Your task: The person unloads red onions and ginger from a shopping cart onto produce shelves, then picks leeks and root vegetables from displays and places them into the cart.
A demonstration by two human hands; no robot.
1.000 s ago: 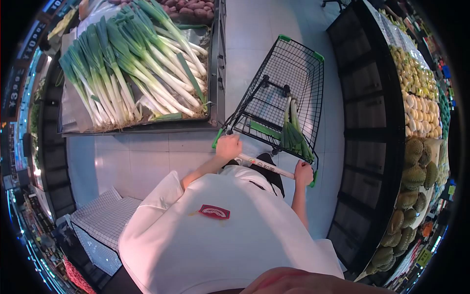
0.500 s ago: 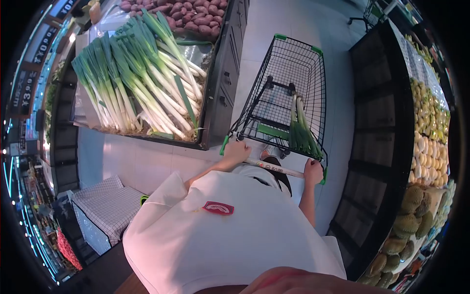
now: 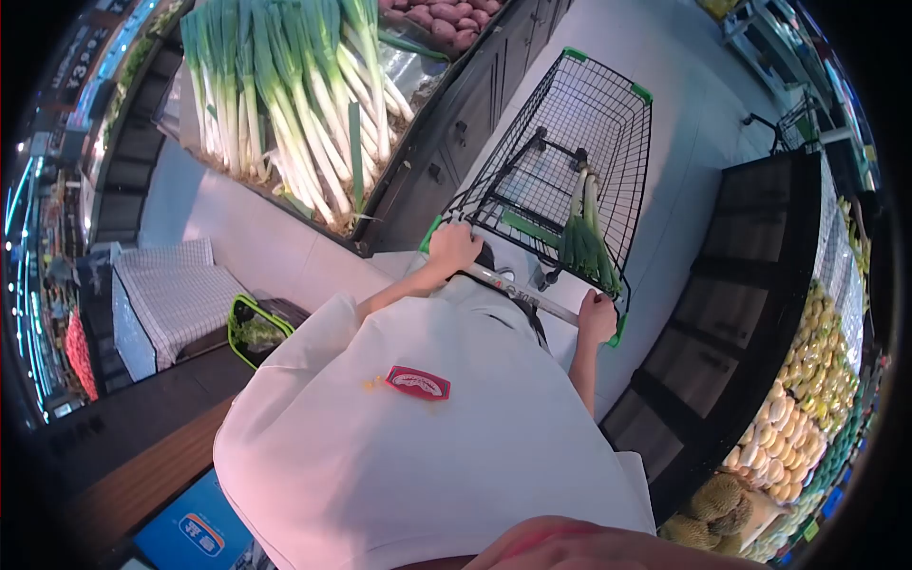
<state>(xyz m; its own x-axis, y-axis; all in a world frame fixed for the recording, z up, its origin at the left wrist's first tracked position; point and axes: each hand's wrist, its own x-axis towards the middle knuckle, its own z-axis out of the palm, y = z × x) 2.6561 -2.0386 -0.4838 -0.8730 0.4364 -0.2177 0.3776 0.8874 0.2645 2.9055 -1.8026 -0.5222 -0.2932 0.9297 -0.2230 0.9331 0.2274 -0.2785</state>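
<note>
Two grips (image 3: pixel 456 250) on one handle (image 3: pixel 527 294), one cart (image 3: pixel 528 228)

There's pale tiled floor (image 3: pixel 689 190) alongside the black stand (image 3: pixel 727 309), dark cabinet (image 3: pixel 484 90) opp. it, checked cloth (image 3: pixel 180 290) well L of it, bluish lights (image 3: pixel 26 195) farther L.

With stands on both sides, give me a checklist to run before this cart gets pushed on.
1. Left hand on the cart handle: ok, closed around its left end.
2. Right hand on the handle: ok, closed near its right end.
3. Leeks inside the cart: ok, lying along its right side, leafy ends toward the handle.
4. Gap to the right stand: ok, bare floor shows between.
5. Gap to the left stand: cannot tell; the cart's near corner overlaps it in view.
</note>
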